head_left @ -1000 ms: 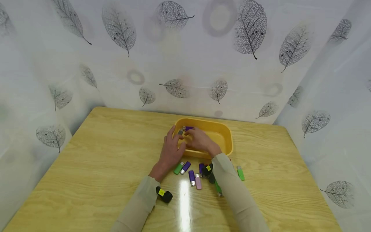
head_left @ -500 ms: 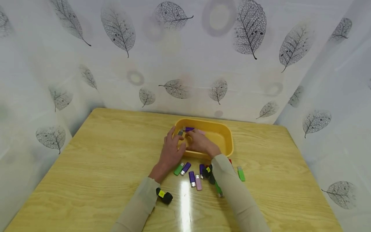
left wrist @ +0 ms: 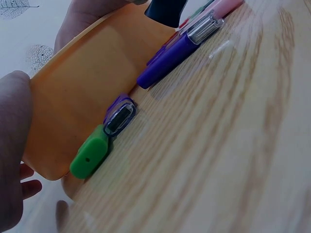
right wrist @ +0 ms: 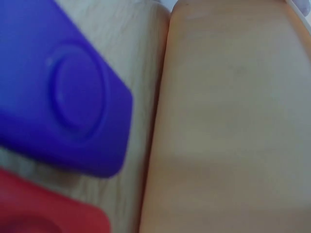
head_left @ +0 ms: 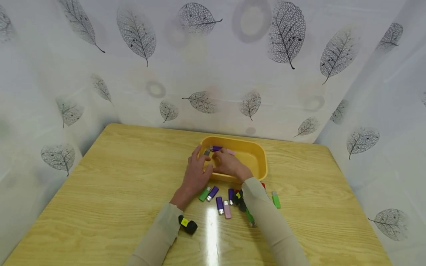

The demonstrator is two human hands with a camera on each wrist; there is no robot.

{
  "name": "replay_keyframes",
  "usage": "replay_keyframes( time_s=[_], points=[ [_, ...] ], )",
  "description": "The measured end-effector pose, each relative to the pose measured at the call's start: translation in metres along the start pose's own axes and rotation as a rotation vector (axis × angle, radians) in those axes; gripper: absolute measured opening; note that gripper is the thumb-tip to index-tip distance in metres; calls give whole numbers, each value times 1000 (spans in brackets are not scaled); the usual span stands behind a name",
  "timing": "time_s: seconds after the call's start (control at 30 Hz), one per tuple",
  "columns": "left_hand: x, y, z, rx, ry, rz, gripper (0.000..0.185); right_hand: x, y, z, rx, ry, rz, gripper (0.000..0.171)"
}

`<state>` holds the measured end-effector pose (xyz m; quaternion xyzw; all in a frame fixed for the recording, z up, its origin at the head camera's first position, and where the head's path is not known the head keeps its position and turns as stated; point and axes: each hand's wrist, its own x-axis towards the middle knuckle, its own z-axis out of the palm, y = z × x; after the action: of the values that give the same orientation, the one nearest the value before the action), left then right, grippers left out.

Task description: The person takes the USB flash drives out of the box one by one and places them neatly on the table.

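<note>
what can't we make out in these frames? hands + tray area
- Head view: right hand covers part of the yellow tray; whether its fingers pinch anything is hidden.
- Head view: left hand at the tray's left rim; grip too small to tell.
- Head view: right sleeve hides some USB sticks.
- Right wrist view: blurred close-up, purple stick cut off by the edge.

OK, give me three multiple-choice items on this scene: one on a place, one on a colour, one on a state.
1. Where is the yellow tray?
A. beyond the loose USB sticks
B. at the table's left edge
C. on the floor

2. What colour is the stick right of the right sleeve?
A. pink
B. green
C. black

3. Where are the hands?
A. flat on the table
B. raised high
C. at the tray

Answers: 1 A, it lies farther away; 2 B, the stick is green; 3 C, left hand and right hand meet there.
</note>
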<state>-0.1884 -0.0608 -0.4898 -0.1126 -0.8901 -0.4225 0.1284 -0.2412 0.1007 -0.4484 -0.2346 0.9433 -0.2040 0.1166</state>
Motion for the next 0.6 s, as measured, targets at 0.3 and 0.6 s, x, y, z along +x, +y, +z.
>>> replay_keyframes(
  time_s=[0.3, 0.6],
  points=[
    [0, 0, 0, 16, 6, 5, 28, 0, 2, 2, 5, 7, -21, 57],
    [0, 0, 1, 8, 4, 8, 30, 0, 3, 2, -42, -19, -55, 64]
  ],
)
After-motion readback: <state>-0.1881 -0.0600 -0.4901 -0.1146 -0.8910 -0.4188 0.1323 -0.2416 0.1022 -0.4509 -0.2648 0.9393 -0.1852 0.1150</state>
